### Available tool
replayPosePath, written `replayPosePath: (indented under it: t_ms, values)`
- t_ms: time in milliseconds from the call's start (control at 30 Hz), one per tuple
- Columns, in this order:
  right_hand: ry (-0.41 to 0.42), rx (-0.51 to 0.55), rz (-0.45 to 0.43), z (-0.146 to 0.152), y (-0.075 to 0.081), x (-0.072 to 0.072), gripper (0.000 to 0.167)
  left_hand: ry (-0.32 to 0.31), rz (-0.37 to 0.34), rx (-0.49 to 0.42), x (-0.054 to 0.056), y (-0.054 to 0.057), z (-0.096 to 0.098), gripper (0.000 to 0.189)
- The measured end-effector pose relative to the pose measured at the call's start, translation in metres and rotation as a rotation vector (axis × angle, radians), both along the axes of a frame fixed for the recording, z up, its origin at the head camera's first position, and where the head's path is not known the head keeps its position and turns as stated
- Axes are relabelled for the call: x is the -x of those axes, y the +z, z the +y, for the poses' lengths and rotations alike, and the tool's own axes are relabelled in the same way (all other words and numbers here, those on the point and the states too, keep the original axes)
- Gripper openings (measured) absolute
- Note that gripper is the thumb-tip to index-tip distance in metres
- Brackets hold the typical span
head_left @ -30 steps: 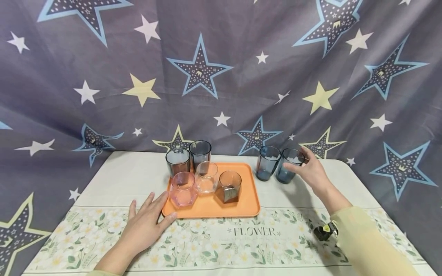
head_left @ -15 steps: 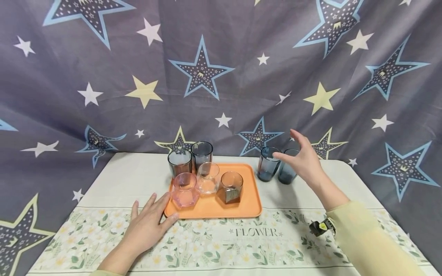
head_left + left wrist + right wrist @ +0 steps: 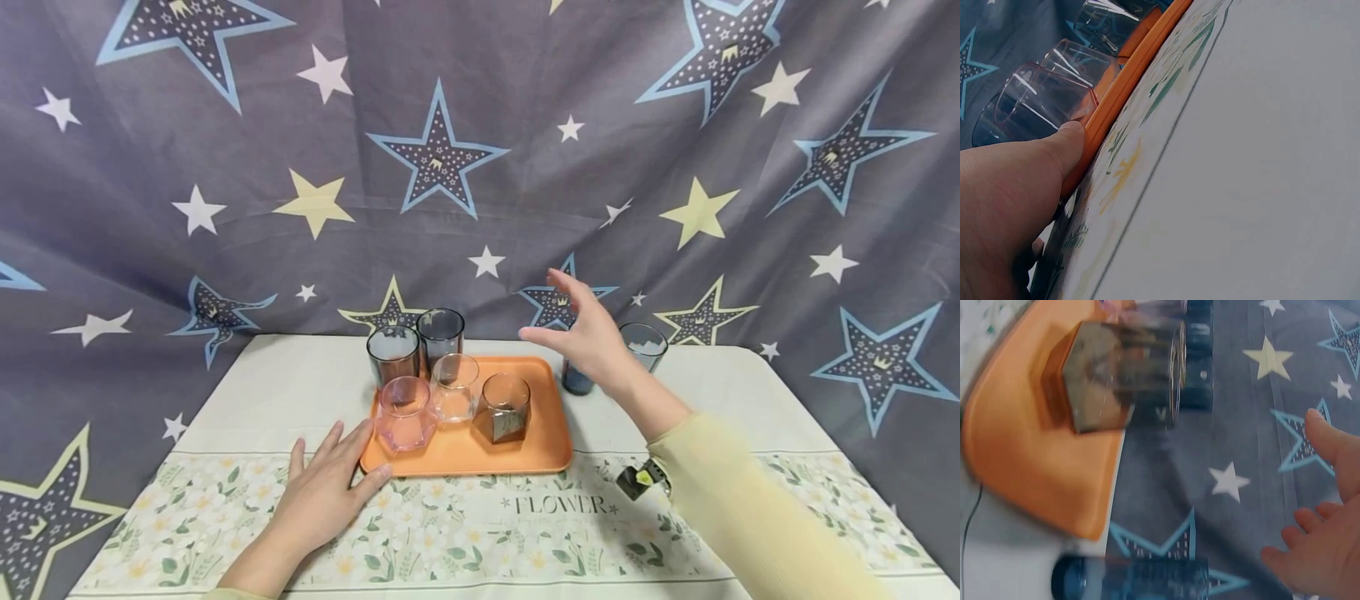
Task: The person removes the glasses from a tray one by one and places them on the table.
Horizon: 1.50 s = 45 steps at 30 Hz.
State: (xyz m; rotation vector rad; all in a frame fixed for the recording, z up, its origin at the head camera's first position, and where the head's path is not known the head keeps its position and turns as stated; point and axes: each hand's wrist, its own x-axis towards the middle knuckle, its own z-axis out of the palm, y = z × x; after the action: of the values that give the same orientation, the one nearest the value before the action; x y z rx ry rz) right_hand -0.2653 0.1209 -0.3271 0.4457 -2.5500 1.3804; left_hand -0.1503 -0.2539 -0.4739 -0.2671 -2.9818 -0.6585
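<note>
Clearly, your orange tray (image 3: pixel 546 433) sits near the centre of the worktop (image 3: pixel 300 383), carrying a pink glass (image 3: pixel 405 432) at its lower left, a clear glass (image 3: pixel 454 390) in the middle and a brown glass (image 3: pixel 506 410) to the right. At its upper left corner stand a near dark glass (image 3: pixel 393 358) and a far dark glass (image 3: pixel 441 337). Right of it are a left blue glass (image 3: pixel 577 382) and a right blue glass (image 3: pixel 648 345), both partly hidden by your right hand (image 3: pixel 592 340) and its wrist. That hand's grip is spread wide, thumb well apart from the fingers, with hold of nothing. Your left hand (image 3: pixel 322 492) has its fingers extended against the tray's left edge. The left wrist view adds your thumb on the rim; the right wrist view shows the left blue glass's side at the bottom of the frame, plus the brown glass's angular base.
</note>
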Motion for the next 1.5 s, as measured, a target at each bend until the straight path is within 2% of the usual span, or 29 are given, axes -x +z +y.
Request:
replayPosePath:
  t_ms: [333,733,1100,1500]
  values:
    - [0.108,0.015,-0.008,-0.054,-0.006,0.008,0.101,0.005,-0.026,0.010,-0.001,-0.001,0.001,0.086]
    - [0.156,-0.012,-0.056,-0.092,-0.015,0.013,0.102,0.001,-0.011,0.003,0.000,-0.005,0.002,0.085]
    - [0.110,-0.005,-0.094,-0.110,-0.029,0.022,0.100,0.007,-0.032,0.001,-0.001,-0.003,0.002,0.086]
    - [0.099,0.019,-0.115,-0.119,-0.040,0.030,0.098,0.010,-0.029,0.005,-0.001,-0.001,0.002,0.085]
